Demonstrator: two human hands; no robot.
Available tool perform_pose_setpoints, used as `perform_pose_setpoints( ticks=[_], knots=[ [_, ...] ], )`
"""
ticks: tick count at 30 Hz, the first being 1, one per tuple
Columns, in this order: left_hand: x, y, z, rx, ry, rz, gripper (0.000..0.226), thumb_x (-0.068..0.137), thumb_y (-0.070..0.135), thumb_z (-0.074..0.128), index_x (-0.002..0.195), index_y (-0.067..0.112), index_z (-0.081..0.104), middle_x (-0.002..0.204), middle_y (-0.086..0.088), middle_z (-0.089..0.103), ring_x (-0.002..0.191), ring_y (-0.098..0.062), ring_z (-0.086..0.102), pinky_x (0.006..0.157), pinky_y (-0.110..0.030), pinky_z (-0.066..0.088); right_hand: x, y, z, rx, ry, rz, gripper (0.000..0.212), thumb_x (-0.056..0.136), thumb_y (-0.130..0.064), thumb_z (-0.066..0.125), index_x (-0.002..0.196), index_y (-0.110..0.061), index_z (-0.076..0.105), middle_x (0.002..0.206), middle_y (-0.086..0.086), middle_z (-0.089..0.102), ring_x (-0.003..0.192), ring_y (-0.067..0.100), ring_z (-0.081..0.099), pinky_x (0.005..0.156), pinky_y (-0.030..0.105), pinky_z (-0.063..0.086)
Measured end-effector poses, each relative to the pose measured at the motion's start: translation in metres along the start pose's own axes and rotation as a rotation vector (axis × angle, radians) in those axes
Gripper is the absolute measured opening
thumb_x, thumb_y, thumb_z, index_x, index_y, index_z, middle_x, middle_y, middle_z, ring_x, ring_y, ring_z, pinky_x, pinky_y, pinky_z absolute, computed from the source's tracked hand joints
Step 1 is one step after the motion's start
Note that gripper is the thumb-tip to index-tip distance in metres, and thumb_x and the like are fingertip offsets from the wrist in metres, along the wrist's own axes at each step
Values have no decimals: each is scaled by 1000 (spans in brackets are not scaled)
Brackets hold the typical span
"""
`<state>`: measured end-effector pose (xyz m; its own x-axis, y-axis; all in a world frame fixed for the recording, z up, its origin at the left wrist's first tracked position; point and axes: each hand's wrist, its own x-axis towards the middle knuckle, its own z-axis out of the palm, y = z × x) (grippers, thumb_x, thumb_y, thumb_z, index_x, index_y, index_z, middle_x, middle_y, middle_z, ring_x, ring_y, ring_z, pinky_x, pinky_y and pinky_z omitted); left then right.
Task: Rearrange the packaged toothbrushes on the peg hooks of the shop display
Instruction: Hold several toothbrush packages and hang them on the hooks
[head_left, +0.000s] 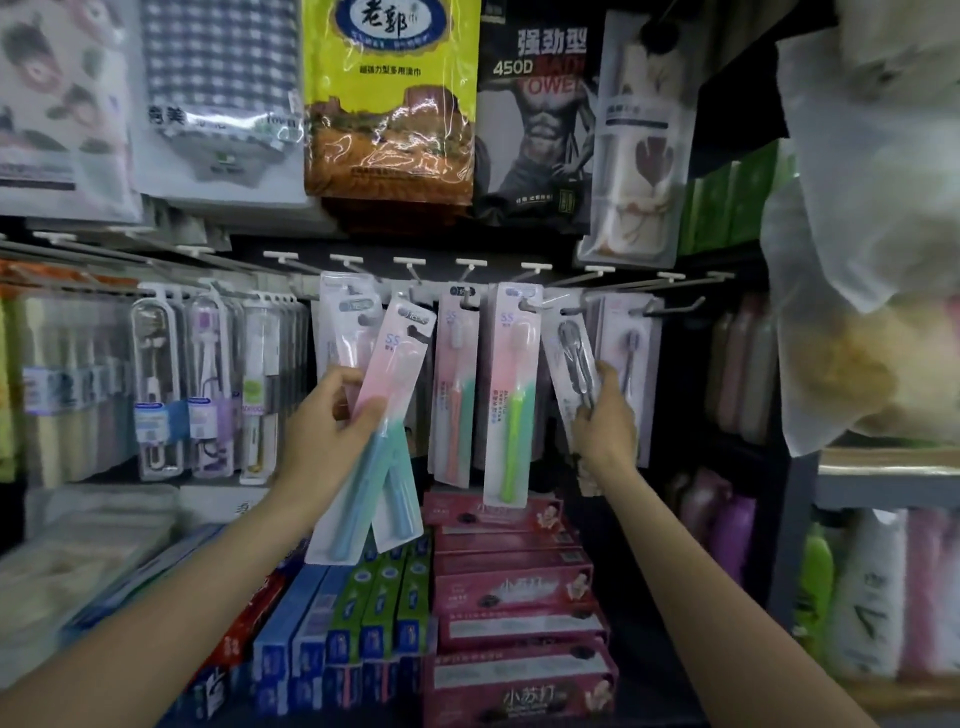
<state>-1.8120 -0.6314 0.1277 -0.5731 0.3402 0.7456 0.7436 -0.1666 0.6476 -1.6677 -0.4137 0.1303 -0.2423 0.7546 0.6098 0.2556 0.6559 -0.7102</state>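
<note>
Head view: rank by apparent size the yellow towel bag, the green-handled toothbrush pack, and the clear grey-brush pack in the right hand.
1. Yellow towel bag
2. Green-handled toothbrush pack
3. Clear grey-brush pack, partly covered by the right hand

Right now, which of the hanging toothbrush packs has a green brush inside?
The pack with the green brush, hanging between the two hands. The pack on its left holds an orange brush; the left hand holds blue ones.

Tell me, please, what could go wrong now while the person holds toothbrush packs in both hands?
1. The left hand grips two blue toothbrush packs fanned apart and tilted; one could slip down onto the toothpaste boxes.
2. The right hand pinches only the lower end of the grey toothbrush pack, which swings tilted near its peg hook; the hang hole might tear or slip off.
</note>
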Motion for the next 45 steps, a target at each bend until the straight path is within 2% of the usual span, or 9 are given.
perform_pose_setpoints(
  ticks=[8, 13, 20, 24, 29, 31, 34, 38, 45],
  knots=[
    [-3, 8, 27, -105, -46, -84, 8, 89, 12, 57, 95, 16, 53, 85, -1, 62, 72, -17, 58, 58, -28, 42, 13, -35, -61, -763, -92, -159, 54, 87, 2, 44, 136, -17, 31, 119, 17, 53, 102, 36, 55, 75, 39, 43],
    [-2, 20, 27, -81, -63, -45, 9, 90, 13, 56, 97, 18, 51, 83, 4, 60, 72, -14, 57, 56, -27, 42, 12, -51, -65, -1175, -221, -213, 47, 89, -9, 49, 134, -19, 39, 141, 15, 37, 127, 33, 39, 102, 41, 30],
    [-5, 17, 16, -46, -72, -45, 10, 90, 13, 55, 100, 14, 53, 88, -4, 62, 73, -18, 57, 58, -28, 42, -34, -15, -65, -196, -251, 168, 47, 86, 0, 45, 130, -8, 32, 113, 17, 53, 89, 31, 53, 67, 31, 39],
    [-7, 18, 14, -85, -8, -37, 9, 90, 10, 55, 98, 14, 52, 82, 1, 58, 71, -12, 55, 58, -20, 40, -62, -14, -66, 173, -136, 12, 41, 86, -1, 51, 122, -13, 39, 83, 1, 56, 63, 12, 49, 49, 15, 37],
    [-9, 11, -5, -65, 108, 35, 8, 90, 11, 55, 97, 13, 50, 77, 0, 55, 68, -18, 52, 58, -16, 41, -62, -36, -40, -98, -249, -428, 41, 90, -11, 52, 130, -16, 43, 99, 1, 59, 71, 8, 54, 57, 12, 39],
    [-7, 5, -18, -35, 146, 24, 10, 90, 14, 56, 98, 14, 50, 81, -12, 57, 73, -29, 54, 63, -32, 43, -56, -48, -16, -271, -284, -491, 44, 92, -13, 49, 135, -18, 39, 111, 7, 57, 89, 23, 58, 70, 32, 48],
    [-4, -1, -36, 17, 184, 8, 11, 89, 15, 57, 98, 13, 52, 85, -20, 59, 77, -36, 56, 66, -41, 44, -51, -72, 13, -478, -233, -474, 47, 92, -4, 46, 136, -16, 35, 113, 9, 53, 91, 33, 58, 65, 35, 45],
    [-3, -1, -49, 21, 181, 4, 12, 90, 12, 56, 101, 9, 52, 80, 4, 57, 70, -10, 55, 59, -20, 41, -44, -98, 37, -539, -174, -473, 49, 87, 7, 44, 133, -10, 35, 113, 12, 52, 91, 34, 58, 61, 34, 36],
    [2, 1, -53, 30, 132, 42, 10, 90, 12, 56, 93, 20, 52, 83, -3, 60, 75, -19, 56, 63, -27, 45, -39, -114, 68, -286, -155, -317, 48, 91, 2, 45, 136, -8, 33, 122, 16, 50, 98, 36, 58, 74, 39, 48]
  ],
)
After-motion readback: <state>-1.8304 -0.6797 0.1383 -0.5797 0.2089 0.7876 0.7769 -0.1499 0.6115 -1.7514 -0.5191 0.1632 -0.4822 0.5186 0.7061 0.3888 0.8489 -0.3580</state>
